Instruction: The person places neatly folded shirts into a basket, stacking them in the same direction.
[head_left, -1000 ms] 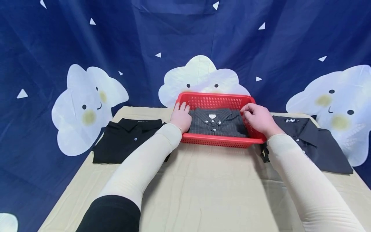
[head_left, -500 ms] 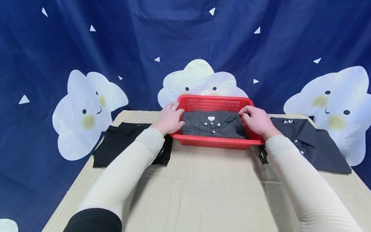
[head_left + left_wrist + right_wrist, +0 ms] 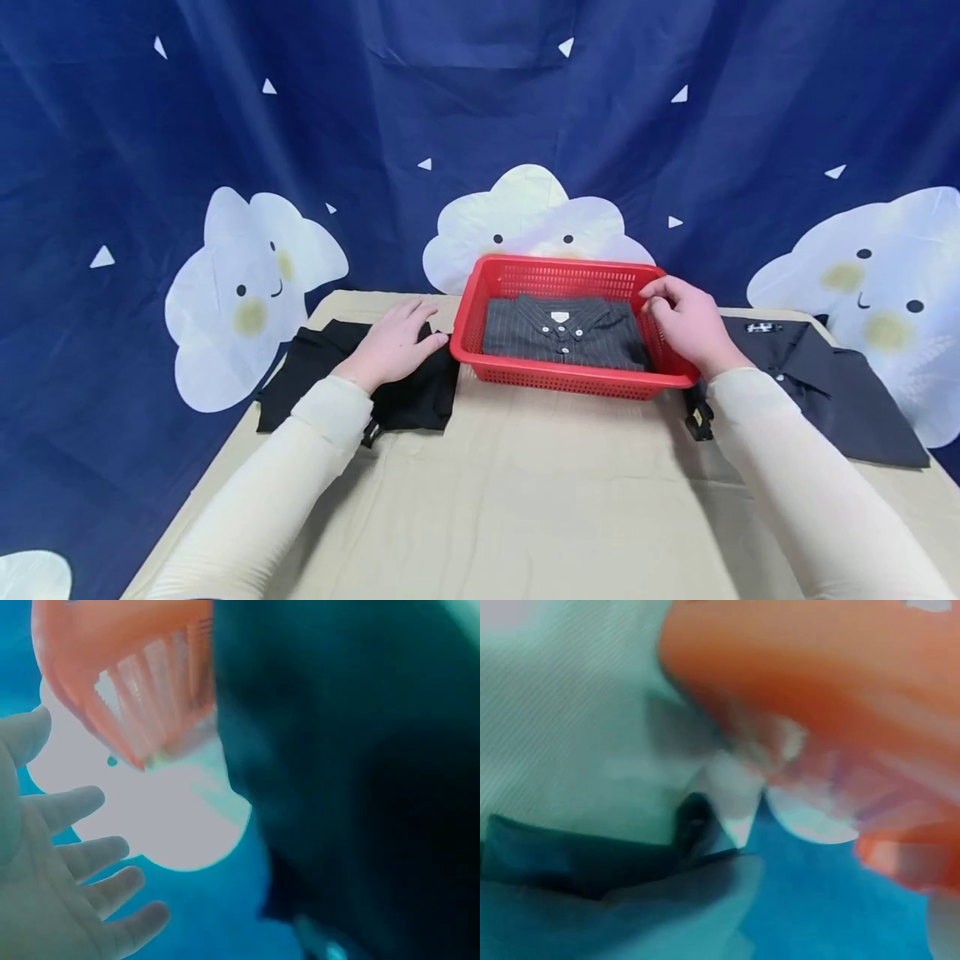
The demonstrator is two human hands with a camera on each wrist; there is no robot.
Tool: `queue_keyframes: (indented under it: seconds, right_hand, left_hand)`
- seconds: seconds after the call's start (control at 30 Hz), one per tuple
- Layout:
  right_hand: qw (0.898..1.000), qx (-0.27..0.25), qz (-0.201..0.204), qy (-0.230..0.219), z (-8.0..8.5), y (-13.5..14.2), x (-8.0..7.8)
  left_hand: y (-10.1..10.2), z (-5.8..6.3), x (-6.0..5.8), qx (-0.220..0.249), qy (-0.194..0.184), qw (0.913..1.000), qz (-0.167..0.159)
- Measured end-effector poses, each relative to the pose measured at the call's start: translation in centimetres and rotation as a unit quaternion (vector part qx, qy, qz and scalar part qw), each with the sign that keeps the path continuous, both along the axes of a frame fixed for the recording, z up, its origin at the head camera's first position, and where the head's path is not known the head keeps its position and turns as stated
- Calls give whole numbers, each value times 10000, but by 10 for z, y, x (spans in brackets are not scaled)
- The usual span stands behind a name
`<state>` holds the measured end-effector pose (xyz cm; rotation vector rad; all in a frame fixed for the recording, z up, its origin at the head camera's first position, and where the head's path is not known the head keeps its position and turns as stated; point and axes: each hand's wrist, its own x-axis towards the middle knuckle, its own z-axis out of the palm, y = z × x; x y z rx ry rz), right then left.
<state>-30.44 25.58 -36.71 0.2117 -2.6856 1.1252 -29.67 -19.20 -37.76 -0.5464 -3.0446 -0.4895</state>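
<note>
Near the table's [image 3: 570, 492] left edge, the left hand [image 3: 393, 343] spread empty fingers over a black shirt [image 3: 412, 400]; the right hand's [image 3: 686, 323] curled at the far-edge red basket [image 3: 570, 382], grip unclear. One striped shirt [image 3: 517, 337] already lay folded inside; the black one and a right-edge dark shirt [image 3: 855, 408] lay outside.

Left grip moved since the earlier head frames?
Yes, leftward: the left grip went from the red basket's rim toward the left cloud print, over the left black shirt.
</note>
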Motion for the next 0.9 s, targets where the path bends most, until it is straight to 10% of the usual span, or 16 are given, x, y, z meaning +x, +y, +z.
queue_keyframes:
  seconds: [0.33,0.53,0.9]
  right_hand:
    - [9954,-318,752,504,14,-36,32]
    - [9835,-867,1589,19,19,-69,59]
    - [9262,-1267,3239,-1458,1,-118,87]
  left_hand:
    - [-59,-15,17,155,-87,9992,368]
    - [-83,-19,24,264,-215,9974,637]
    - [-133,-26,26,871,-371,9882,1205]
